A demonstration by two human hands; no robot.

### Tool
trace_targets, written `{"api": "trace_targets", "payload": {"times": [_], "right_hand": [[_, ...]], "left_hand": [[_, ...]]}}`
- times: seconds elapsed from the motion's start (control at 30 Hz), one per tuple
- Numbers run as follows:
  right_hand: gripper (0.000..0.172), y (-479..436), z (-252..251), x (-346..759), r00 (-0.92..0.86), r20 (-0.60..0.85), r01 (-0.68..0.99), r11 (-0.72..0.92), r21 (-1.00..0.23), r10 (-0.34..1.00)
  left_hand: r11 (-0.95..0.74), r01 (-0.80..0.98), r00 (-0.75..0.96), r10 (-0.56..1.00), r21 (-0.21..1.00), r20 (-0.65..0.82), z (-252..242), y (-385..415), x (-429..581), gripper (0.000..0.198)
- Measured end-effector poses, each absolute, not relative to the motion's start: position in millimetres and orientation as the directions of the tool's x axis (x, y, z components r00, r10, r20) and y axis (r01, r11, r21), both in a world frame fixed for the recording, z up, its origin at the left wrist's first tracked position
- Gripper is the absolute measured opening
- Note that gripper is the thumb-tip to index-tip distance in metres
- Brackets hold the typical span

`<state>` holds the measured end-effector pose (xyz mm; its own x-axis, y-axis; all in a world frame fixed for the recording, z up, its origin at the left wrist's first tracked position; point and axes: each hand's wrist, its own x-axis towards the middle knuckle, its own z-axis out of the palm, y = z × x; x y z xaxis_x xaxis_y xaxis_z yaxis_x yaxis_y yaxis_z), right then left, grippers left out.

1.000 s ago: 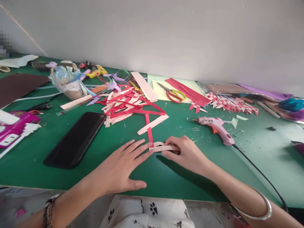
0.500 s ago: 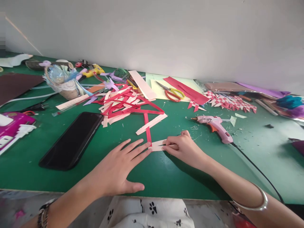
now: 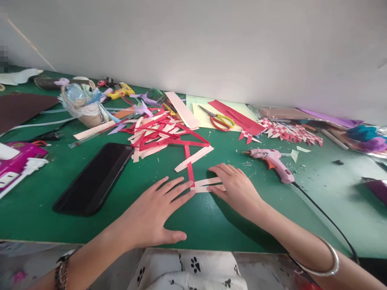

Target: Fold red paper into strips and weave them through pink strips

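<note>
My left hand (image 3: 154,211) lies with its fingers spread on the green table, two fingertips at the corner where a narrow red paper strip (image 3: 189,165) meets pale pink paper strips (image 3: 208,183). The red strip runs away from me, up from that corner. The pink ones stretch to the right as two slightly diverging ends. Over these ends is my right hand (image 3: 237,191), its thumb on the lower strip and its fingers apart above the upper one. The far ends are hidden under this hand. Another pale strip (image 3: 193,159) crosses the red one farther up.
Red and pink strips (image 3: 157,135) are heaped behind my hands. A black phone (image 3: 95,177) lies left, a pink glue gun (image 3: 273,161) with its cord right. Behind are scissors (image 3: 222,121), woven checkered paper pieces (image 3: 290,131) and a small basket (image 3: 87,114).
My right hand has loosened its pinch on the pink strips and opened its fingers over them. The left hand keeps its place at the corner. The view has shifted slightly.
</note>
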<state>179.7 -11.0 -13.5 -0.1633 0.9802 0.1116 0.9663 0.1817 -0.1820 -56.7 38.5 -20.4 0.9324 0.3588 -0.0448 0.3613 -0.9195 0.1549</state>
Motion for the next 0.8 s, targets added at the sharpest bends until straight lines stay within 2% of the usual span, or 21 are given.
{"api": "trace_targets", "payload": {"times": [0.07,0.27,0.4,0.5,0.6,0.7,0.8], "right_hand": [[0.022,-10,-10,176,-0.156,0.041,0.972,0.161,-0.173,0.987],[0.006,-1,0,176,-0.142,-0.132,0.958,0.102,-0.267,0.981],[0.010,3,2,178,-0.143,-0.135,0.933,0.088,-0.348,0.980],[0.028,10,7,178,-0.166,-0.176,0.899,0.075,-0.432,0.970],[0.039,21,13,174,-0.179,-0.231,0.911,0.073,-0.405,0.956],[0.035,29,15,169,-0.217,-0.290,0.921,0.098,-0.376,0.932],[0.031,31,12,167,-0.256,-0.324,0.907,0.110,-0.407,0.911]], "left_hand": [[-0.915,0.371,0.929,0.366,0.161,-0.057,-20,38,-57,0.076],[-0.912,0.381,0.924,0.369,0.153,-0.104,-18,38,-57,0.072],[-0.911,0.382,0.924,0.372,0.157,-0.091,-20,38,-57,0.071],[-0.914,0.378,0.926,0.369,0.150,-0.087,-19,38,-57,0.070],[-0.914,0.381,0.924,0.372,0.141,-0.083,-19,37,-56,0.069],[-0.913,0.385,0.922,0.375,0.137,-0.091,-19,37,-57,0.068],[-0.914,0.383,0.923,0.374,0.134,-0.088,-20,36,-58,0.069]]}}
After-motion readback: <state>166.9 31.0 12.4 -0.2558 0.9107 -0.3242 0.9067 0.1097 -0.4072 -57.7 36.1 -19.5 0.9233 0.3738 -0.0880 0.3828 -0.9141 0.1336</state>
